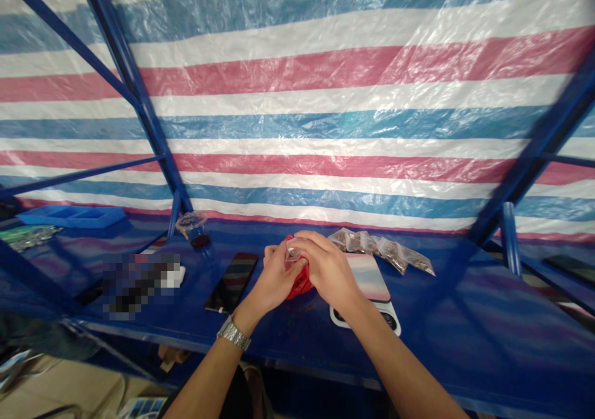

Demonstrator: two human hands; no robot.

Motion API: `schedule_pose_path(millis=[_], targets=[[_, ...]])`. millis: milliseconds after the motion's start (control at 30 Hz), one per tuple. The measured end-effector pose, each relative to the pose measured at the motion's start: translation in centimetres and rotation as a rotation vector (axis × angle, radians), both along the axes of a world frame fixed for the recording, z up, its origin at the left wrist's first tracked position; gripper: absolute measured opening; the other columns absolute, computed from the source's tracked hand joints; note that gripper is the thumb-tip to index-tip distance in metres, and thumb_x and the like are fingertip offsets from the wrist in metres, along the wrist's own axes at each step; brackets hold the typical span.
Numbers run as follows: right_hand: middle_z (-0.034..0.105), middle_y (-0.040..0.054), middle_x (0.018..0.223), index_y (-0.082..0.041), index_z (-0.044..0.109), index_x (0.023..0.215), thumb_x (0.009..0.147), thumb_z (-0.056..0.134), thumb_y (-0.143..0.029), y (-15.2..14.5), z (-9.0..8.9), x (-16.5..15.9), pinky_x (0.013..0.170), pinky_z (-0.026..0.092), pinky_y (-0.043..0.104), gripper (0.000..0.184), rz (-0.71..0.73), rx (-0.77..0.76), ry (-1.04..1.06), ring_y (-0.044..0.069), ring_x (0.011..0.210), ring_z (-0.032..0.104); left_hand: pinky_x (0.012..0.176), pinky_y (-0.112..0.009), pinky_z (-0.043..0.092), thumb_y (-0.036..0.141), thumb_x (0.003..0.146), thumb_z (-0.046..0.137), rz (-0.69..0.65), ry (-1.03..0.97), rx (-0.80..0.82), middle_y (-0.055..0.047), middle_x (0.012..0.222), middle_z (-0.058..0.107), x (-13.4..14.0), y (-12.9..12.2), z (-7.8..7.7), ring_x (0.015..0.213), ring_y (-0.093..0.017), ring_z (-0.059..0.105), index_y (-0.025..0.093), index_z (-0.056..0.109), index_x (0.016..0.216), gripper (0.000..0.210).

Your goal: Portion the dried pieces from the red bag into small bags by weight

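My left hand (274, 276), with a metal watch (233, 333) at the wrist, and my right hand (325, 264) meet over a red plastic bag (300, 284) on the blue table. Between the fingers of both is a small clear plastic bag (292, 251), mostly hidden by them. Just right of my hands lies a white kitchen scale (367, 276), its front partly behind my right forearm. Behind the scale, several small clear bags of brown contents (381, 248) lie overlapping in a row. Brown crumbs (304, 308) are scattered in front of the red bag.
Left of my hands lies a black phone (232, 282). Farther back stands a clear plastic cup (195, 228) with dark liquid. A blue compartment tray (72, 216) sits at far left. Blue metal posts (153, 121) and a striped sheet (344, 121) rise behind the table.
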State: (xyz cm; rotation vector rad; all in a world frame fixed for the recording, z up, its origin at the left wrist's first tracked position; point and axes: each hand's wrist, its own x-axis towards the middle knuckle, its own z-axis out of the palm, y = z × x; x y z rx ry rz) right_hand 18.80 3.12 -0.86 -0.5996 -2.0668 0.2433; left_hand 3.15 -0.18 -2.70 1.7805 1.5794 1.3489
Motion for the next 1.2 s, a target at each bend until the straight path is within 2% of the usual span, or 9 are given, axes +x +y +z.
schedule_pose_path(millis=[267,400,567,700,800,900,1067,1133,1200], targets=[[0.070,0.0066,0.126,-0.030,0.071,0.125,0.095,0.050,-0.007,-0.1,0.2,-0.2,0.106,0.053,0.045,0.044,0.041,-0.003,0.100,0.024,0.118,0.065,0.104,-0.044,0.040,0.027,0.090,0.062,0.063,0.086,0.061,-0.007,0.109,0.066,-0.2,-0.2,0.3,0.110,-0.028,0.051,0.025,0.067,0.113,0.023],[0.069,0.0061,0.124,-0.030,0.069,0.125,0.099,0.056,-0.017,0.0,0.3,-0.2,0.107,0.051,0.042,0.032,0.007,-0.069,0.175,0.023,0.119,0.063,0.104,-0.044,0.041,0.031,0.093,0.060,0.103,0.067,0.076,-0.008,0.114,0.067,-0.2,-0.1,0.4,0.111,-0.028,0.052,0.025,0.064,0.121,0.028],[0.068,0.0047,0.129,-0.030,0.068,0.123,0.098,0.048,-0.010,0.0,0.3,0.0,0.110,0.050,0.038,0.038,0.069,-0.097,0.176,0.020,0.122,0.063,0.105,-0.046,0.041,0.029,0.090,0.067,0.108,0.052,0.078,-0.010,0.117,0.071,-0.1,-0.3,0.7,0.112,-0.029,0.061,0.024,0.065,0.122,0.033],[0.067,0.0040,0.131,-0.030,0.069,0.121,0.097,0.044,-0.007,-0.2,0.3,-0.1,0.110,0.049,0.035,0.042,0.084,-0.066,0.203,0.019,0.124,0.063,0.094,-0.038,0.049,0.025,0.087,0.069,0.044,-0.104,0.101,-0.007,0.110,0.074,0.4,-0.6,1.0,0.101,-0.026,0.068,0.024,0.066,0.118,0.031],[0.069,0.0043,0.126,-0.029,0.070,0.117,0.096,0.050,-0.009,-0.4,0.5,-0.3,0.108,0.050,0.035,0.035,0.078,-0.090,0.232,0.019,0.120,0.065,0.084,-0.033,0.052,0.027,0.090,0.067,-0.038,-0.257,0.071,-0.006,0.102,0.073,1.1,-0.5,0.7,0.091,-0.022,0.070,0.022,0.063,0.115,0.026],[0.070,0.0055,0.121,-0.027,0.070,0.113,0.095,0.056,-0.012,-0.5,0.8,-0.3,0.105,0.051,0.037,0.027,-0.001,-0.109,0.339,0.021,0.116,0.065,0.078,-0.028,0.053,0.030,0.089,0.069,-0.090,-0.399,0.061,-0.002,0.093,0.070,1.9,-0.3,0.5,0.083,-0.017,0.068,0.021,0.058,0.108,0.023],[0.068,0.0066,0.118,-0.025,0.067,0.115,0.096,0.060,-0.020,0.1,0.9,0.2,0.094,0.055,0.037,0.021,-0.138,-0.132,0.512,0.022,0.110,0.065,0.059,-0.022,0.048,0.039,0.090,0.068,-0.036,-0.561,0.055,0.006,0.072,0.059,2.6,-0.5,1.3,0.058,-0.011,0.059,0.024,0.046,0.104,0.030],[0.068,0.0068,0.118,-0.024,0.066,0.116,0.096,0.060,-0.020,0.5,0.6,0.3,0.093,0.055,0.037,0.021,-0.157,-0.136,0.503,0.022,0.109,0.065,0.054,-0.021,0.045,0.043,0.092,0.066,-0.021,-0.560,0.037,0.006,0.069,0.058,2.5,-0.6,1.7,0.054,-0.011,0.057,0.024,0.045,0.107,0.032],[0.068,0.0065,0.116,-0.024,0.066,0.114,0.094,0.059,-0.018,0.9,0.2,0.5,0.095,0.053,0.038,0.022,-0.165,-0.142,0.440,0.022,0.108,0.065,0.052,-0.021,0.043,0.043,0.092,0.064,0.080,-0.544,0.055,0.007,0.067,0.056,2.1,-0.6,1.9,0.051,-0.011,0.054,0.024,0.046,0.106,0.030]])
